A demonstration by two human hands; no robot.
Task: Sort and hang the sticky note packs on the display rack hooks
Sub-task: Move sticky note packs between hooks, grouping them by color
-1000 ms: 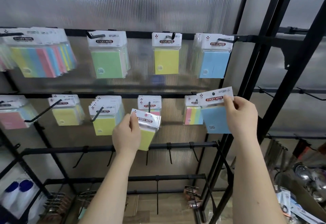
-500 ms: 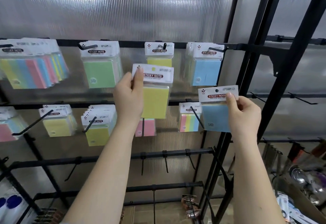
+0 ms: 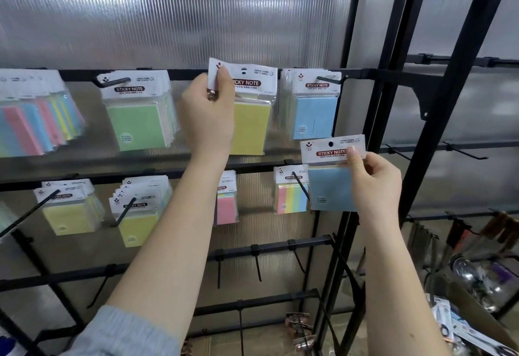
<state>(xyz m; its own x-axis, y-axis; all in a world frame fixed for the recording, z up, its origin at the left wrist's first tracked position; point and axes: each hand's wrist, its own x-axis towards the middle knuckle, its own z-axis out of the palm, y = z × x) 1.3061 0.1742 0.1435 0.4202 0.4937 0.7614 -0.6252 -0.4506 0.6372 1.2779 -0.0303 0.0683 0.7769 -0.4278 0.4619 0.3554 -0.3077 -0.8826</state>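
My left hand point(image 3: 209, 114) pinches the white header of a yellow sticky note pack point(image 3: 251, 122) and holds it up against the top rail point(image 3: 185, 74), its hole level with the rail; the hook there is hidden behind the pack. My right hand point(image 3: 372, 184) grips a blue sticky note pack point(image 3: 330, 190) by its header, lower and to the right, in front of the second rail. On the top rail hang green packs point(image 3: 137, 122) to the left and blue packs point(image 3: 314, 114) to the right.
Multicolour packs point(image 3: 36, 125) hang at the far left. The second row holds yellow packs point(image 3: 70, 215), more yellow packs point(image 3: 137, 223), a pink pack point(image 3: 226, 207) and a striped pack point(image 3: 290, 197). Bare hooks point(image 3: 257, 266) line the lower rails. Black rack posts point(image 3: 438, 131) stand right; clutter point(image 3: 477, 285) lies beyond.
My left hand has lifted the yellow pack from beside the second row up to the top rail. My right hand with the blue pack has barely moved.
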